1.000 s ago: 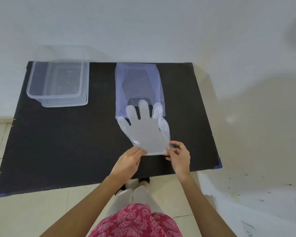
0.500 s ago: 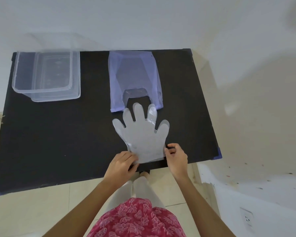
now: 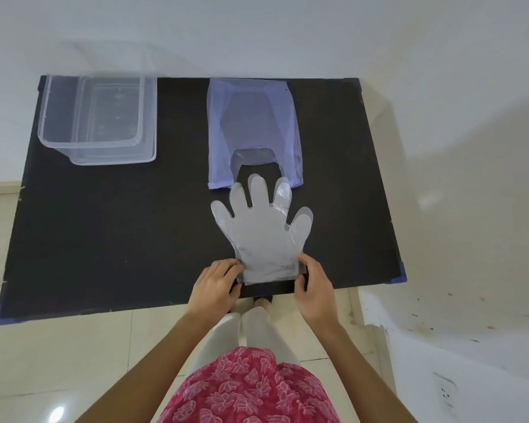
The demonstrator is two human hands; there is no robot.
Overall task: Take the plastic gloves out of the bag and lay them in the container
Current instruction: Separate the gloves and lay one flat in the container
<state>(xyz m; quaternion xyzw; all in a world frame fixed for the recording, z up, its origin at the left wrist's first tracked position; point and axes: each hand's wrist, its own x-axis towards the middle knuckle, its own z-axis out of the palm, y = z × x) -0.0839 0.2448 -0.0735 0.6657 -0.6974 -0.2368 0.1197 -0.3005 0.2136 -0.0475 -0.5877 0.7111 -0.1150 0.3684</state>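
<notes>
Clear plastic gloves (image 3: 264,233) lie flat on the black table (image 3: 110,233), fingers pointing away from me, stacked slightly askew. My left hand (image 3: 216,285) pinches the cuff's left corner and my right hand (image 3: 313,288) pinches its right corner. Just beyond the fingertips lies the pale purple plastic bag (image 3: 254,123), flat, its handle cut-out facing me. The clear rectangular container (image 3: 98,120) stands at the table's far left corner with nothing visible inside.
The table's near edge runs just below my hands, with tiled floor under it. A white wall rises behind the table and at the right. My red flowered clothing and my feet show below.
The gloves have slid toward me, fully out of the bag; their fingertips now lie just clear of the bag's opening. Both hands moved back to the table's near edge, holding the cuff.
</notes>
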